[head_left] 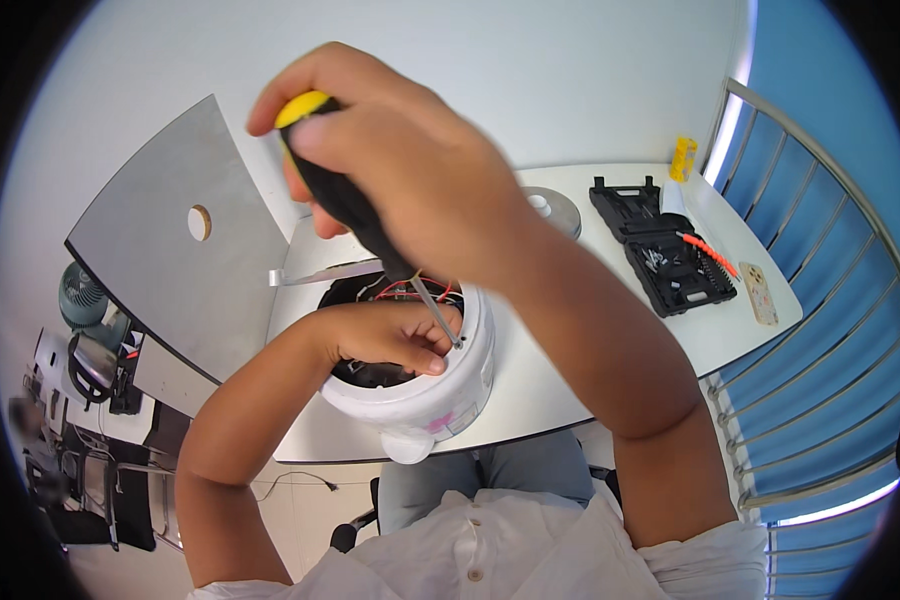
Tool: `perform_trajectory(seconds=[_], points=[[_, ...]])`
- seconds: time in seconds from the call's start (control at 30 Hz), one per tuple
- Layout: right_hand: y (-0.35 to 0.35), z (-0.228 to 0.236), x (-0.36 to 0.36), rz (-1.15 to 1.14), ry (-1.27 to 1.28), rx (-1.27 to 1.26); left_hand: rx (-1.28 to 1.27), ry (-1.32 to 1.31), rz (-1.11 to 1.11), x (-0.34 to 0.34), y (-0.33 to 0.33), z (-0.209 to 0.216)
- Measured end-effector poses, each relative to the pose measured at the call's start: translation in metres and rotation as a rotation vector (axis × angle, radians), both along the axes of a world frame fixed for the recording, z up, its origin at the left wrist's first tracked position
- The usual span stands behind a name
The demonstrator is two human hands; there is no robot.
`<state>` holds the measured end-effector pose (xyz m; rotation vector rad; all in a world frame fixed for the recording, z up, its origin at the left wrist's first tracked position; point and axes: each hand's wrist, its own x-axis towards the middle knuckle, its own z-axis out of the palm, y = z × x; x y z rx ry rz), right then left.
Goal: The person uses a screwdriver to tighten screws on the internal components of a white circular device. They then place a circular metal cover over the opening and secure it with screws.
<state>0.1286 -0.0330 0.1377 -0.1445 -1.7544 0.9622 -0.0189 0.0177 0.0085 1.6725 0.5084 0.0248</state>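
Note:
My right hand [400,170] is wrapped around the black and yellow handle of a screwdriver [345,200]. Its metal shaft slants down to a small screw [459,345] at the rim of a white round appliance [440,400], which looks like a rice cooker body with its top open. My left hand [400,335] lies across that opening, fingers curled at the inner side of the rim beside the screwdriver tip, thumb on the rim. Red wires [410,290] and a green circuit board show inside, partly covered by my left hand. A pale strip [320,274] sticks out at the back left.
On the white table [530,370], an open black tool case [670,260] holds bits and an orange flexible shaft [708,255]. Nearby are a phone [760,293], a yellow container [683,160] and a round grey lid [560,212]. A grey panel [150,230] stands left; metal railing [820,160] runs right.

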Motion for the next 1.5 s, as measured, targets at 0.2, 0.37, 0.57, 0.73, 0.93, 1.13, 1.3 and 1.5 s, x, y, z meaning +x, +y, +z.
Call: perform_trajectory(seconds=[0.2,0.37,0.57,0.73,0.93,1.13,1.3,1.5], points=[[0.06,-0.002,0.024,0.831,0.109,-0.184,-0.083,0.016,-0.063,0.003,0.01,-0.004],[0.026,-0.002,0.008,0.463,0.087,-0.144,-0.018,0.028,-0.065,0.0,0.005,-0.001],[0.007,-0.014,-0.011,-0.473,0.031,0.381,0.093,0.02,-0.102,-0.002,0.006,0.001],[0.039,0.011,0.019,0.416,-0.057,0.0,-0.038,0.055,-0.079,0.002,0.01,-0.004],[0.053,-0.001,0.011,0.859,0.18,-0.232,-0.123,0.004,-0.069,-0.001,0.01,-0.01],[-0.005,-0.017,-0.014,-0.769,0.071,0.482,0.158,0.017,-0.053,0.0,0.001,0.003],[0.019,0.005,0.011,0.13,-0.108,-0.026,0.058,-0.053,-0.063,0.004,-0.001,0.004],[0.071,-0.006,0.011,1.149,0.195,-0.186,-0.126,-0.018,-0.094,0.002,0.011,-0.006]])
